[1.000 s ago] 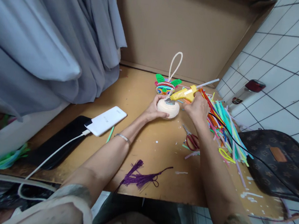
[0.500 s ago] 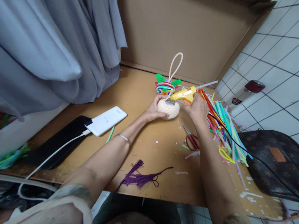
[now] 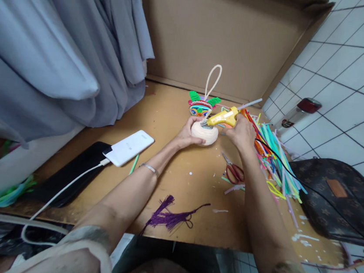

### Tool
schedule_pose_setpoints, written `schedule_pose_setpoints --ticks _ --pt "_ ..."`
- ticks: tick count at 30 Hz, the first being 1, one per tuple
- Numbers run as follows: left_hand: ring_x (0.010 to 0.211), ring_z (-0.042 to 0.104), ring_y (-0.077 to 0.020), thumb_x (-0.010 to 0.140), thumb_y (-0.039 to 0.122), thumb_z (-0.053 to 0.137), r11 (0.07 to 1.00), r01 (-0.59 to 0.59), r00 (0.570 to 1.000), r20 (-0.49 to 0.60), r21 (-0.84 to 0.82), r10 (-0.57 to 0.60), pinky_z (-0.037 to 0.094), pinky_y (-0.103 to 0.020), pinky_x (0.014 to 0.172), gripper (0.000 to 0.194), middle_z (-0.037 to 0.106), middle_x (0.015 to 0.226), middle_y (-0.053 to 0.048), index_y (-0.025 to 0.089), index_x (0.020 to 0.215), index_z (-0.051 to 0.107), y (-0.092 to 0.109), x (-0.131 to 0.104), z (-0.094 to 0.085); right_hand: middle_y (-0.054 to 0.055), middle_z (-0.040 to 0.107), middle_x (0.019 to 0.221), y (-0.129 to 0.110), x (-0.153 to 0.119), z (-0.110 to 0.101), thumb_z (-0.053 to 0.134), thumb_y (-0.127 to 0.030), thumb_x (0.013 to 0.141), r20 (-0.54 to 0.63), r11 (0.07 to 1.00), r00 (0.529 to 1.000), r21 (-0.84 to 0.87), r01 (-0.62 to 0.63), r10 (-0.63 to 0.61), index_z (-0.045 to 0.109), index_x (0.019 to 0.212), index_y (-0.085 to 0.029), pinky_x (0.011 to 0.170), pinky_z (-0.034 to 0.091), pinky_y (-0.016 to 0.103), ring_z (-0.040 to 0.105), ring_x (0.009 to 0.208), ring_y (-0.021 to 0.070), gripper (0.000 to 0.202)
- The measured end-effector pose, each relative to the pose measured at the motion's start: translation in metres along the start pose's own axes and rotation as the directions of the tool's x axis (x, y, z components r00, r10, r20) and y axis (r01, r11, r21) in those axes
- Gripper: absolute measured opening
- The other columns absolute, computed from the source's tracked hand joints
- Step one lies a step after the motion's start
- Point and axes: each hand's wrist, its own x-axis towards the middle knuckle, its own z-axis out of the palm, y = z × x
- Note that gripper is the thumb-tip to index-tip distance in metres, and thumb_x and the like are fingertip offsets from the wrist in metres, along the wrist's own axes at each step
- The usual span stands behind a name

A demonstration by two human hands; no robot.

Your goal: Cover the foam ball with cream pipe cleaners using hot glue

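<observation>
My left hand is closed around a round cream-coloured ball that looks wound with cord or pipe cleaner. In my right hand is a yellow hot glue gun, a clear glue stick jutting from its back. The gun's nozzle points down at the greyish top of the ball; whether it touches cannot be made out. Just behind the ball stands a colourful lion-head ornament with green ears and a white loop rising above it.
Red-handled scissors and purple tassels lie nearer me. Bundled pipe cleaners and a brown patterned bag are at right. A white power bank sits left. Cardboard stands behind; a black cord crosses the right side.
The glue gun has tipped slightly and its nozzle has moved down and left, lower into the top of the ball. My left hand stays almost still.
</observation>
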Motion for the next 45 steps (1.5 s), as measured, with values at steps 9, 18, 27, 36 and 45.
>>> schedule_pose_setpoints --ticks 9,18,27,36,45 --pt "0.125 0.063 -0.0307 0.047 0.042 0.096 0.998 0.065 0.998 -0.024 -0.020 -0.065 0.052 -0.047 0.110 0.092 0.062 0.136 -0.009 0.024 0.123 0.046 0.008 0.000 0.003 0.018 0.076 0.108 0.002 0.002 0.008 0.070 -0.035 0.085 -0.027 1.000 0.999 0.019 0.017 -0.016 0.067 0.127 -0.014 0.077 0.047 0.037 0.069 0.100 0.0348 0.047" --pt "0.124 0.061 -0.0286 0.049 0.041 0.095 0.998 0.066 0.998 -0.023 -0.010 -0.067 0.049 -0.044 0.110 0.093 0.061 0.137 -0.008 0.024 0.125 0.046 0.010 -0.001 0.002 0.019 0.076 0.107 0.004 0.003 0.010 0.065 -0.034 0.086 -0.034 0.999 0.999 0.024 0.024 -0.023 0.066 0.128 -0.013 0.080 0.049 0.040 0.069 0.101 0.0361 0.046" --pt "0.130 0.061 -0.0315 0.046 0.044 0.098 0.998 0.060 0.998 -0.019 -0.014 -0.060 0.049 -0.047 0.115 0.095 0.060 0.141 -0.011 0.024 0.123 0.047 0.008 0.000 0.003 0.015 0.076 0.102 0.005 0.003 0.005 0.067 -0.037 0.084 -0.027 0.999 0.999 -0.006 0.038 -0.038 0.069 0.120 -0.019 0.071 0.046 0.034 0.067 0.093 0.0311 0.040" --pt "0.133 0.061 -0.0338 0.045 0.044 0.098 0.998 0.053 0.998 -0.023 -0.019 -0.053 0.049 -0.052 0.116 0.095 0.061 0.142 -0.011 0.024 0.123 0.047 0.007 0.000 0.003 0.014 0.077 0.105 0.004 0.003 0.000 0.069 -0.032 0.082 0.000 0.999 1.000 -0.020 0.025 -0.026 0.070 0.121 -0.018 0.071 0.046 0.034 0.069 0.095 0.0309 0.042" --pt "0.127 0.063 -0.0316 0.047 0.047 0.098 0.998 0.066 0.998 -0.012 -0.019 -0.066 0.051 -0.048 0.111 0.096 0.061 0.141 -0.011 0.025 0.124 0.044 0.006 0.000 0.002 0.015 0.075 0.103 0.009 0.006 0.001 0.070 -0.030 0.080 -0.023 1.000 0.999 0.001 0.031 -0.031 0.070 0.114 -0.017 0.073 0.046 0.035 0.067 0.094 0.0313 0.037"
